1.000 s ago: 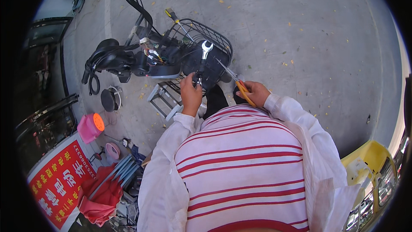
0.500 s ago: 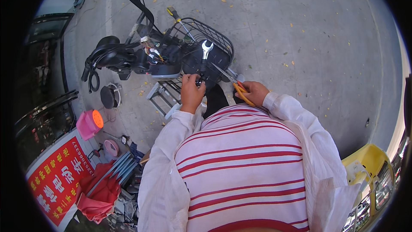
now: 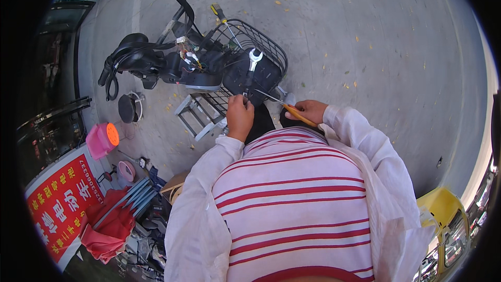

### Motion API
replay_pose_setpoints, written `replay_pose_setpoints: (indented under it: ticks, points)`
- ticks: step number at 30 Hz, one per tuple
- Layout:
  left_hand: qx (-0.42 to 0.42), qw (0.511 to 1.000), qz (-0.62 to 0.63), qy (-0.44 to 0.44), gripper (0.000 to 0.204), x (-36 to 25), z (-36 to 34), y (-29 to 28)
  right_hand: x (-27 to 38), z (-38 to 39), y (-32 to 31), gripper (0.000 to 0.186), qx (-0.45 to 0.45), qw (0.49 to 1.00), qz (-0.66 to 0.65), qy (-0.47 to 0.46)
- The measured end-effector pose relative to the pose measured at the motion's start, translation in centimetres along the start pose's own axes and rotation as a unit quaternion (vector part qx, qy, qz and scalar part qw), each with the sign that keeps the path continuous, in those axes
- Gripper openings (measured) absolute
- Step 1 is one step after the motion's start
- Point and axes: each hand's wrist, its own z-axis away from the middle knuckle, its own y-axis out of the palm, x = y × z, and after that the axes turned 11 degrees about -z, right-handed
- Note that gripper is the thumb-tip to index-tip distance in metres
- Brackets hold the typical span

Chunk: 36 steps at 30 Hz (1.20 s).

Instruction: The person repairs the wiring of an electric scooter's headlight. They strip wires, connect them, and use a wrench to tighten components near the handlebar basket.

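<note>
My left hand [image 3: 240, 117] is raised in front of the basket, fingers pinched on a small dark piece that I cannot make out. To its right, my right hand [image 3: 309, 112] is closed round an orange-handled tool [image 3: 300, 115] with long, slim, pointed metal jaws. The tips of this tool point left, close to my left fingers. Just beyond lies a wrench [image 3: 254, 61] with a bright open-end head, on the dark base of a black wire basket [image 3: 284, 55]. A screwdriver [image 3: 218, 11] with a yellow and black handle leans across the basket's far-left rim.
Left of the basket stands a scooter's black handlebar assembly [image 3: 141, 57] with exposed wires and connectors [image 3: 189, 57]. A grey metal frame [image 3: 195, 117], a round dark stool [image 3: 127, 108] and a pink container [image 3: 99, 141] are at left. A yellow vehicle shell [image 3: 438, 203] is at lower right.
The orange-handled tool's jaws have come together and its tips have dropped nearer my left fingers. My left hand has shifted slightly right and toward me. The view has shifted a little.
</note>
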Motion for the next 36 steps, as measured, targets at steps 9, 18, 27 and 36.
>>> replay_pose_setpoints:
  ticks: [9, 18, 27, 36]
  points:
    - [0.000, 0.997, -0.015, -0.071, 0.010, -1.2, 1.3, -0.1, 3.4, -2.0, -3.5, 0.078, 0.166, 0.976, -0.043, 0.132]
    - [-0.040, 0.998, -0.003, -0.049, 0.009, -0.2, 3.0, -0.2, 5.5, -4.2, -4.9, 0.081, 0.269, 0.939, -0.021, 0.213]
    - [-0.098, 0.994, -0.046, -0.026, 0.014, 0.0, 3.5, 0.4, 8.8, -7.8, -5.0, 0.088, 0.201, 0.936, 0.243, 0.158]
    - [-0.095, 0.993, -0.066, -0.033, 0.015, 0.3, 3.1, 0.2, 12.4, -9.7, -5.7, 0.084, 0.218, 0.909, 0.334, 0.123]
